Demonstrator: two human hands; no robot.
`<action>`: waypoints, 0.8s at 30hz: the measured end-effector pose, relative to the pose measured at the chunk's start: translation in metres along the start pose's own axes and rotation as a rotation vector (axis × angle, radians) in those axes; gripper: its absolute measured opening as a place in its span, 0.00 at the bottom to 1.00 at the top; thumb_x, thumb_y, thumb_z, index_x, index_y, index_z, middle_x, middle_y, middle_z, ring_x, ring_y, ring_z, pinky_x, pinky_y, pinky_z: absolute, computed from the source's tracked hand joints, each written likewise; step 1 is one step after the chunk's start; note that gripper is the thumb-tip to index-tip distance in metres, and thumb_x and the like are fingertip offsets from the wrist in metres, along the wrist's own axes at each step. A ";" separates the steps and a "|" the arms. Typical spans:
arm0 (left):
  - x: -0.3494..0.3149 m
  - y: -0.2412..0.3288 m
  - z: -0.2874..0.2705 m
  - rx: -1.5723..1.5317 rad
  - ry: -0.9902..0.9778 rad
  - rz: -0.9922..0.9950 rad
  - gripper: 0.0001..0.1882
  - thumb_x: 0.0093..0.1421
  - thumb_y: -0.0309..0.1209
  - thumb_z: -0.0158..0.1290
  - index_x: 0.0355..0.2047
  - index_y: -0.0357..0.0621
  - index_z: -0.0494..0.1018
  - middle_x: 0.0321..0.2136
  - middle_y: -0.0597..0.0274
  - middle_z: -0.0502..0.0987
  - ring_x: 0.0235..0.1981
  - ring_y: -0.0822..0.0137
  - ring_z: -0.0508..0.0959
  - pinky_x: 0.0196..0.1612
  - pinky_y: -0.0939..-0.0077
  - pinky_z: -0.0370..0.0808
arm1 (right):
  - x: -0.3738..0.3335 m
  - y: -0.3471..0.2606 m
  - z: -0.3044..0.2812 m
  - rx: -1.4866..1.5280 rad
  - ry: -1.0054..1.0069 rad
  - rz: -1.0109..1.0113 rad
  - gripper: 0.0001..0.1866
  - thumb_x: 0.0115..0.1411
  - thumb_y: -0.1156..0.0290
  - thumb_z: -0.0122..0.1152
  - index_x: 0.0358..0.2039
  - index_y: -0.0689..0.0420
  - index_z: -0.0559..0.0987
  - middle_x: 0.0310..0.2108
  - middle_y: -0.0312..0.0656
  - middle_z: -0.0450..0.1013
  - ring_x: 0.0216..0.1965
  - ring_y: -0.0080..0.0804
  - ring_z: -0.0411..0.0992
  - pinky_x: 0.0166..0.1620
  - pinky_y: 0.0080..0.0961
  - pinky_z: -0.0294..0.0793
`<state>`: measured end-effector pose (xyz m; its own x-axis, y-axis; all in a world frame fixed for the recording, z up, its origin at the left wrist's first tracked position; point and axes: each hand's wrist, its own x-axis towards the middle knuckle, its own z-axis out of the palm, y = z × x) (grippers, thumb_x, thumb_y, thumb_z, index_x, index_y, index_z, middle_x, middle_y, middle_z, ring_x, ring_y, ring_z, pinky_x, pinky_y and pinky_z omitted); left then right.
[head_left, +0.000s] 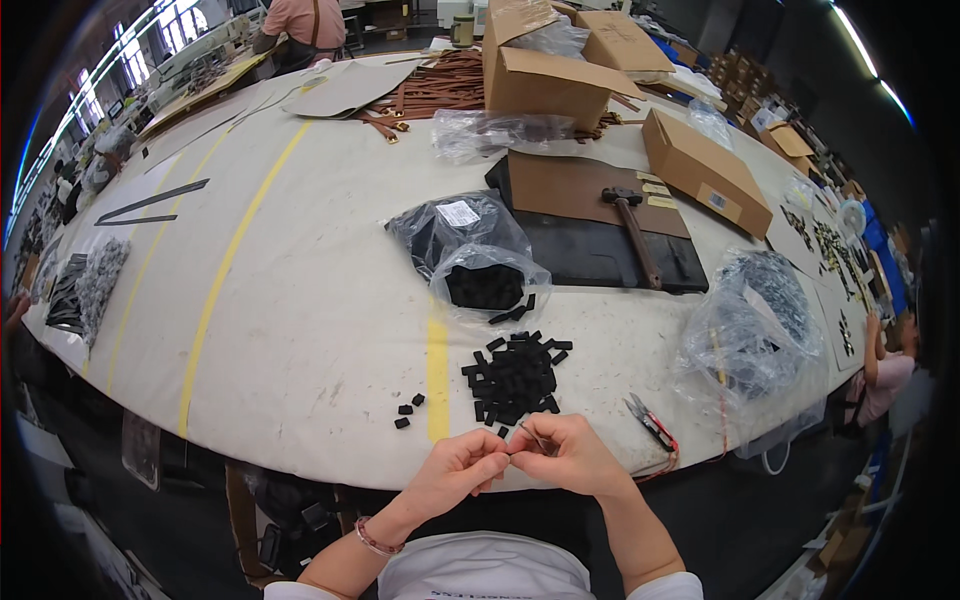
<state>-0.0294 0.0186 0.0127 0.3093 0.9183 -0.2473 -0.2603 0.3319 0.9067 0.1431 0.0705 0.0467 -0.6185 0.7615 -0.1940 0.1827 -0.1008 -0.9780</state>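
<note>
My left hand and my right hand meet at the table's near edge, fingertips pinched together. Whatever lies between them is too small and covered to name; a thin strip shows by the right fingers. Just beyond them lies a heap of small black rectangular pieces. Left of the heap, a few similar black pieces sit apart. Behind it a clear plastic bag lies with its mouth toward me, black pieces inside and some spilling out. Thread snips with red handles rest to the right of my right hand.
A hammer lies on a brown sheet over a black slab. Clear plastic bags are at the right. Cardboard boxes and brown straps stand farther back. Dark strips lie at the left. Another person works at the right edge.
</note>
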 end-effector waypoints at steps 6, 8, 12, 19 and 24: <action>-0.003 -0.011 0.004 -0.713 -0.004 -0.100 0.06 0.56 0.31 0.47 0.27 0.41 0.66 0.16 0.64 0.67 0.15 0.75 0.66 0.15 0.85 0.59 | -0.002 0.024 0.017 0.261 0.150 -0.107 0.07 0.46 0.78 0.57 0.28 0.64 0.73 0.20 0.29 0.65 0.18 0.09 0.57 0.20 0.09 0.55; -0.004 -0.015 0.007 -0.776 0.006 -0.104 0.07 0.56 0.31 0.46 0.27 0.40 0.66 0.16 0.62 0.67 0.14 0.72 0.66 0.14 0.83 0.58 | -0.004 0.030 0.021 0.156 0.208 -0.152 0.06 0.45 0.79 0.59 0.26 0.65 0.73 0.20 0.29 0.64 0.18 0.10 0.56 0.19 0.10 0.54; -0.006 -0.019 0.012 -0.681 0.126 -0.085 0.07 0.56 0.31 0.46 0.25 0.41 0.65 0.16 0.62 0.67 0.14 0.72 0.65 0.14 0.83 0.58 | -0.004 0.033 0.025 0.073 0.276 -0.202 0.05 0.45 0.80 0.58 0.25 0.65 0.73 0.19 0.30 0.64 0.17 0.11 0.56 0.19 0.10 0.54; -0.009 -0.022 0.010 -0.735 0.054 -0.085 0.07 0.56 0.31 0.45 0.26 0.41 0.64 0.15 0.62 0.67 0.14 0.71 0.66 0.14 0.83 0.57 | -0.006 0.022 0.025 0.018 0.217 -0.202 0.06 0.45 0.80 0.58 0.26 0.65 0.73 0.23 0.32 0.68 0.20 0.10 0.60 0.22 0.08 0.59; -0.010 -0.016 0.020 -0.549 0.077 -0.096 0.08 0.58 0.32 0.43 0.28 0.41 0.64 0.17 0.64 0.67 0.14 0.76 0.65 0.14 0.87 0.58 | -0.008 0.026 0.025 0.291 0.151 -0.133 0.05 0.49 0.78 0.56 0.27 0.66 0.72 0.21 0.32 0.69 0.21 0.11 0.62 0.23 0.08 0.62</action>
<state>-0.0104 0.0002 0.0078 0.2925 0.8847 -0.3629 -0.6785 0.4594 0.5732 0.1336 0.0457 0.0213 -0.4987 0.8639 -0.0709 -0.1305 -0.1557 -0.9791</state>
